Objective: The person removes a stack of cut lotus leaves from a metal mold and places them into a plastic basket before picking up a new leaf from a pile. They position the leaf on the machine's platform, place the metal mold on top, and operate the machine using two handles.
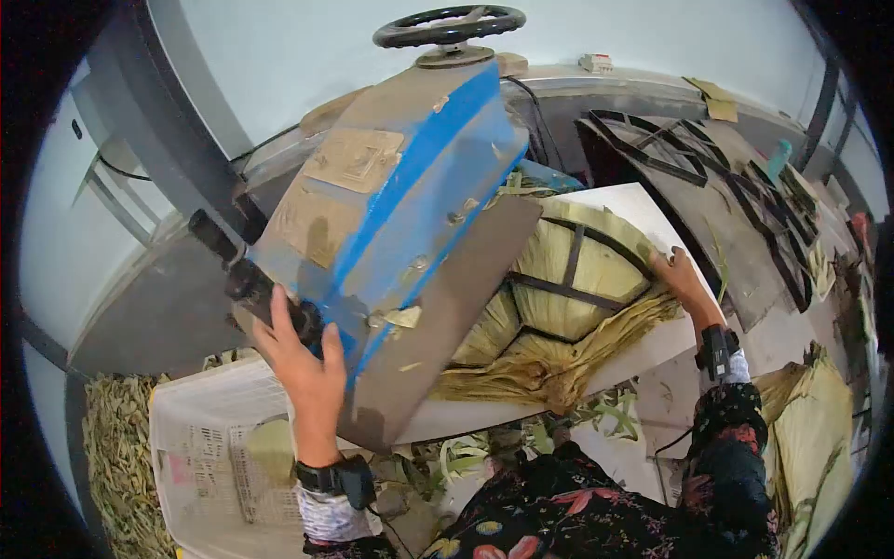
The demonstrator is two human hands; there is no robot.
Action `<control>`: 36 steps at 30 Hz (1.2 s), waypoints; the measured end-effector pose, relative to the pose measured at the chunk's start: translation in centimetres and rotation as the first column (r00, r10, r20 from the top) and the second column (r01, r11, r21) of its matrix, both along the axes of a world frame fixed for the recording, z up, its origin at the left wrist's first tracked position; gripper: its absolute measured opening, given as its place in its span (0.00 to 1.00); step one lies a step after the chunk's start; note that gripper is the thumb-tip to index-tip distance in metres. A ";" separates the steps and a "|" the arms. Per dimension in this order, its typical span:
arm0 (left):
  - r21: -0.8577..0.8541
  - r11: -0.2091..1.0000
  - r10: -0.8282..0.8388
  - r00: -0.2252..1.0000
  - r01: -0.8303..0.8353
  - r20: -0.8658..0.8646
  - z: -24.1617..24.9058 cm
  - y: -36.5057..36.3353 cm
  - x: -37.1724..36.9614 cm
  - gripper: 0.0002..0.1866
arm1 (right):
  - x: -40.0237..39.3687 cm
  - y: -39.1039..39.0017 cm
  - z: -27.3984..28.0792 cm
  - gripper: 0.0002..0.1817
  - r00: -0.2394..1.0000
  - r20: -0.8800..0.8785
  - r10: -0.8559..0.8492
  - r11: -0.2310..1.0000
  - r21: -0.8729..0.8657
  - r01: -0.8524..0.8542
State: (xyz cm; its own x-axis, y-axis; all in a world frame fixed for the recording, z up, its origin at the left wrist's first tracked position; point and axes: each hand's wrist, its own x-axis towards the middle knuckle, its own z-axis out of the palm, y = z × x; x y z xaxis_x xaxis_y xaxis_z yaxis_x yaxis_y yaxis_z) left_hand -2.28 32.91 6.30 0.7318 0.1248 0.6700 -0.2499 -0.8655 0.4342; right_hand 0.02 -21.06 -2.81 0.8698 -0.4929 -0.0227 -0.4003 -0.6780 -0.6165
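My left hand [303, 368] is open, fingers spread, against the black handle [265, 296] at the lower left of a blue swing-arm press [447, 177]. The press's flat grey plate [447, 321] covers part of a stack of long, dried, yellow-green leaves [615, 247]. A black metal cutting die [575, 256] lies on the leaves, its left part hidden under the plate. My right hand [684, 279] is closed at the right edge of the leaf stack, near the end of the die. Beneath the leaves is a white board [643, 207].
A black handwheel [450, 26] tops the press. More black metal dies [708, 168] lie at the right rear. At the lower left stands a white plastic crate [205, 447] beside leaf scraps [116, 447]. A leaf bundle [815, 429] lies at the right.
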 end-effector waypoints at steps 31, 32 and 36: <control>0.155 0.986 0.101 0.542 0.055 -0.834 -13.4 -3.5 -29.0 0.34 | -5.8 17.4 4.5 0.21 0.128 0.298 0.946 0.115 0.061 -0.991; 0.077 0.994 0.101 0.388 -0.077 -0.916 -14.5 -4.4 -31.8 0.35 | -6.8 18.9 2.3 0.19 -0.092 0.285 0.954 -0.100 0.013 -0.995; -0.166 0.942 -0.181 -0.025 -0.291 -0.983 -16.7 -5.8 -39.1 0.37 | -7.4 19.1 -0.1 0.16 -0.316 0.294 0.902 -0.270 -0.188 -0.945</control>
State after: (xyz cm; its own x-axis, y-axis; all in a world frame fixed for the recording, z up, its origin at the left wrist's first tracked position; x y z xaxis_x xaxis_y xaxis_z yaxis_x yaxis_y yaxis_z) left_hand -41.42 27.06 -10.36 0.5865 0.1736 -0.7911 0.6730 -0.6480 0.3567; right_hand -7.38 -1.92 -2.93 0.1928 0.9251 0.3272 0.8223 0.0296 -0.5683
